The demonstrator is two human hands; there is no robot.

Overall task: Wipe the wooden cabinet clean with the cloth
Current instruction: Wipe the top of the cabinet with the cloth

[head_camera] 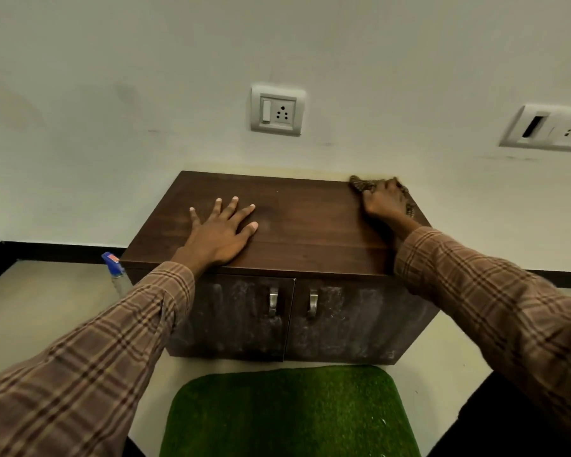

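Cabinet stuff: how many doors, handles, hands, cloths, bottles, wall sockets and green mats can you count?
Doors: 2
Handles: 2
Hands: 2, left hand, right hand
Cloth: 1
Spray bottle: 1
Socket plates: 2
Green mat: 1
Total: 11

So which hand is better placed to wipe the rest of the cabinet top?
Probably the right hand: it already presses the cloth on the cabinet top's far right corner. The left hand lies flat and empty, bracing.
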